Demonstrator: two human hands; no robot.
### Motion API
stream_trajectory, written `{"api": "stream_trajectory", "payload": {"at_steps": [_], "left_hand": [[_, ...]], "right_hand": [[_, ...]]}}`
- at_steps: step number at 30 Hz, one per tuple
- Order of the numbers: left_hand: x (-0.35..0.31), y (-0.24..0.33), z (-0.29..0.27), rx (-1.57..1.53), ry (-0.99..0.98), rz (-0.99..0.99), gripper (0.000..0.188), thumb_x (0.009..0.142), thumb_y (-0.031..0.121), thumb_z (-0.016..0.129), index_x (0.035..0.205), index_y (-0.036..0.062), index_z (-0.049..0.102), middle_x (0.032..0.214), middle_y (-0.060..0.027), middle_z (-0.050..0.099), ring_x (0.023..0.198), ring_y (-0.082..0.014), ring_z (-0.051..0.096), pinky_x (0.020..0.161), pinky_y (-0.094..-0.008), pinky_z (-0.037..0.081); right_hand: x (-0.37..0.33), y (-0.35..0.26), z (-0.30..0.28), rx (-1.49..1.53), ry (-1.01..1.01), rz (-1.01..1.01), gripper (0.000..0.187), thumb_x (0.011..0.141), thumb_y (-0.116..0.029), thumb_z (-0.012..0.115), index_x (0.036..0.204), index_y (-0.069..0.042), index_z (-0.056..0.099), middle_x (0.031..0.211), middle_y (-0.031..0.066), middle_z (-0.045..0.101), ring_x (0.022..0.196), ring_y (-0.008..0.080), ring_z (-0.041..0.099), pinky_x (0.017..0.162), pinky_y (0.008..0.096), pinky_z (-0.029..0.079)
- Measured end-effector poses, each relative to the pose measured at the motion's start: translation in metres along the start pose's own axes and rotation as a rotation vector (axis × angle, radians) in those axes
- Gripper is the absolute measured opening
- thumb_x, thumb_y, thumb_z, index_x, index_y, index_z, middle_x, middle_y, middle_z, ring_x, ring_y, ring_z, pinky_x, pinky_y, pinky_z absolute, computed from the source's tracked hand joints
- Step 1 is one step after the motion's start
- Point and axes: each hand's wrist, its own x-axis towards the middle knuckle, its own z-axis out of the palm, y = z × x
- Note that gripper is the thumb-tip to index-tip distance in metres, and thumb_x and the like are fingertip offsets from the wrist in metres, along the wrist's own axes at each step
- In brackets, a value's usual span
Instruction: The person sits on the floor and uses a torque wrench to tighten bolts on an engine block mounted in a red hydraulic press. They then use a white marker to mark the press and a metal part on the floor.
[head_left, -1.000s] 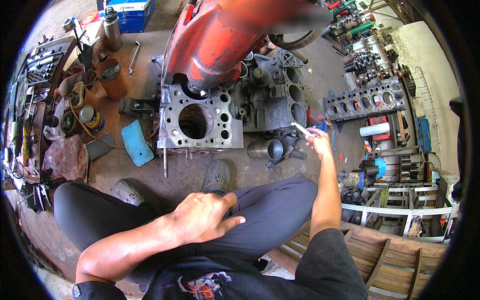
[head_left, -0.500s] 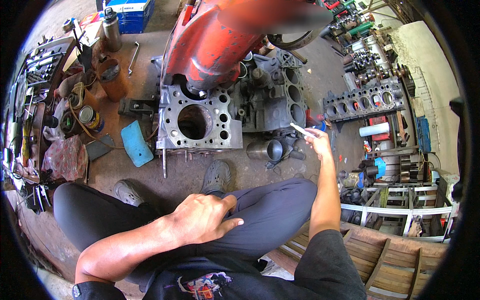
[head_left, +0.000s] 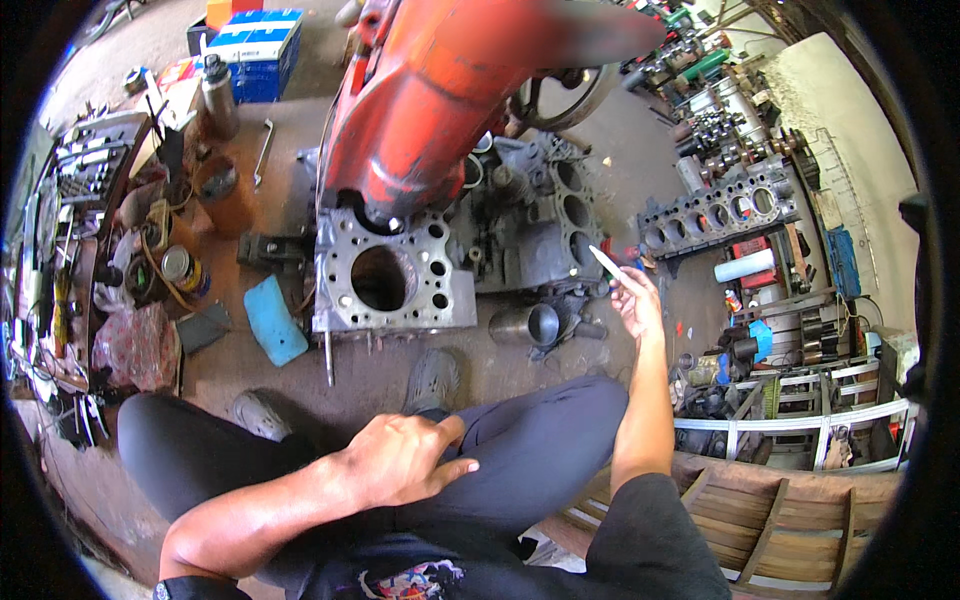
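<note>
My right hand [head_left: 637, 305] is raised on the right, fingers closed around a slim white tapered stick [head_left: 607, 266] that points up and left. I cannot make out just what the stick is. My left hand [head_left: 405, 458] rests over my lap, thumb stretched out and apart; its other fingers bend down, partly hidden, and I see nothing in it. Ahead of my feet stands a grey engine block [head_left: 335, 268] with large round bores. A red machine [head_left: 425, 110] with chipped paint reaches down over its far bore. Beside it is a second, darker block [head_left: 535, 245].
A metal cylinder sleeve [head_left: 527, 325] lies in front of the dark block. Left are a blue pad [head_left: 273, 320], a can [head_left: 182, 268] and a tool-laden bench [head_left: 88, 260]. Another engine block [head_left: 715, 212] lies at right, before a metal rack [head_left: 775, 425]. Wooden slats [head_left: 790, 520] are lower right.
My view has shifted, so the blocks and floor sit a little lower. The white stick now tilts more steeply upward. My left hand stays on my lap.
</note>
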Motion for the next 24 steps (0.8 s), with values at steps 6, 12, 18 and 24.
{"api": "stream_trajectory", "payload": {"at_steps": [6,12,18,24], "left_hand": [[0.002,0.004,-0.003,0.028,-0.073,-0.024,0.046,0.098,0.046,0.057,0.104,0.0,0.06,0.075,-0.0221,0.069,0.079,-0.0406,0.071,0.074,-0.0505,0.056],[0.003,0.004,0.001,0.067,-0.1,-0.05,0.052,0.098,0.053,0.053,0.108,0.0031,0.061,0.08,-0.0233,0.07,0.082,-0.0428,0.07,0.077,-0.0521,0.056],[0.005,-0.004,0.007,0.065,-0.034,-0.027,0.061,0.096,0.064,0.048,0.111,0.0065,0.062,0.073,-0.0232,0.069,0.078,-0.044,0.07,0.075,-0.0537,0.056],[-0.002,-0.002,-0.001,0.078,-0.004,0.003,0.059,0.098,0.061,0.046,0.113,0.0058,0.06,0.077,-0.024,0.07,0.08,-0.0441,0.07,0.073,-0.0544,0.056]], "right_hand": [[-0.01,-0.022,0.009,0.492,-0.149,-0.181,0.018,0.097,-0.008,0.058,0.114,-0.006,0.063,0.091,0.0164,0.071,0.066,0.0204,0.064,0.056,0.0301,0.048],[-0.044,-0.076,0.058,0.672,-0.306,-0.481,0.027,0.099,-0.012,0.053,0.124,-0.007,0.061,0.102,0.0137,0.065,0.081,0.0223,0.059,0.064,0.0329,0.046],[-0.112,-0.143,0.14,0.735,-0.387,-0.895,0.028,0.102,-0.019,0.056,0.129,-0.01,0.058,0.103,0.0098,0.061,0.079,0.0168,0.053,0.062,0.0287,0.044],[-0.181,-0.203,0.219,0.494,-0.407,-1.217,0.038,0.097,-0.017,0.064,0.134,-0.009,0.056,0.103,0.0107,0.062,0.077,0.018,0.055,0.058,0.0277,0.047]]}}
